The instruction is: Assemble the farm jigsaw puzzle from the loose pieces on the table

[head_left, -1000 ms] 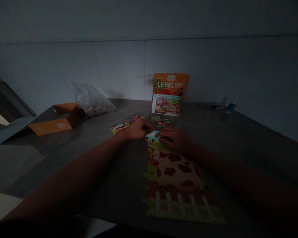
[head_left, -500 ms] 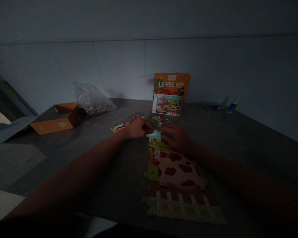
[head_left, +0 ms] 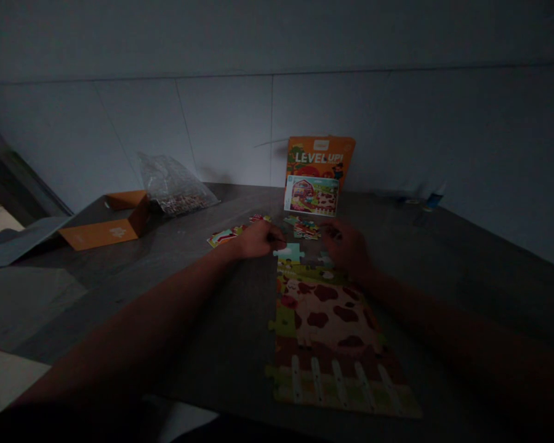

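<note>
A partly joined jigsaw puzzle lies in front of me, with a spotted cow and a white fence on it. At its far left corner sits a pale blue puzzle piece. My left hand is curled with its fingertips on that piece's upper left edge. To the right, my right hand hovers over the puzzle's far end, fingers bent but apart, and I see nothing in them. Another bluish puzzle piece shows partly beside its palm. Close to its fingertips is a small pile of loose puzzle pieces.
More loose pieces lie behind my left wrist. A picture card leans on an orange box against the wall. Left stand an open orange box part and a clear plastic bag. A small blue-labelled bottle stands far right.
My right hand has left the pale blue piece and moved right and away from me, towards the loose pile, with its fingers spreading. My left hand has stayed almost still.
</note>
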The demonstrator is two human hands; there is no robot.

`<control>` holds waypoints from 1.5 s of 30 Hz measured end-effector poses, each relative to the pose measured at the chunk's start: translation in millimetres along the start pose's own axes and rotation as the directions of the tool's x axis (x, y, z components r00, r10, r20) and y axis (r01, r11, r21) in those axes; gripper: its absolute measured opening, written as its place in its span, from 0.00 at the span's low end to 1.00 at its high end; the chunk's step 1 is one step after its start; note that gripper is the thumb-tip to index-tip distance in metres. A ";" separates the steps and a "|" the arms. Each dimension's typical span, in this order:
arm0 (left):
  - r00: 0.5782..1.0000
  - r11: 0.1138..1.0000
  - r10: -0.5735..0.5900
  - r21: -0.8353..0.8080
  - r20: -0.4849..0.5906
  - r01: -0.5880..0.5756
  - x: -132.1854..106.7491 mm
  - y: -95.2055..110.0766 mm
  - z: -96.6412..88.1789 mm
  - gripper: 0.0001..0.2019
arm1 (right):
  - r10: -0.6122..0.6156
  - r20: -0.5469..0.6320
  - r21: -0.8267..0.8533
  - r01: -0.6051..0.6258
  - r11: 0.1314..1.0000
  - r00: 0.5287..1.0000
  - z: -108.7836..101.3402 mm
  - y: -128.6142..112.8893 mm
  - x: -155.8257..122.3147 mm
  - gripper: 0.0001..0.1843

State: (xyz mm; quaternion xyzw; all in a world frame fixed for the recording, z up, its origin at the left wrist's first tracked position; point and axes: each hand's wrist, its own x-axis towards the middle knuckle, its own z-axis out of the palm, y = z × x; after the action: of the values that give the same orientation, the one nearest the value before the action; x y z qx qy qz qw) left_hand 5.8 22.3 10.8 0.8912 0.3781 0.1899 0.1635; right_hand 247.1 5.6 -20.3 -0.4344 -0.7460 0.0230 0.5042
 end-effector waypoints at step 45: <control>0.993 0.993 0.067 0.088 0.099 -0.076 -2.1 5.9 1.2 0.18 | 0.201 0.327 -0.436 -0.041 0.899 0.924 -2.6 -5.2 0.5 0.09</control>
State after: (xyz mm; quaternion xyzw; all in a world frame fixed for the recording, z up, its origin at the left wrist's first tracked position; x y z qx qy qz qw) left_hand 8.7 16.7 11.8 0.9188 0.3459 0.1351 0.1338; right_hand 245.8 1.7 -16.2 -0.5672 -0.7845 -0.0264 0.2494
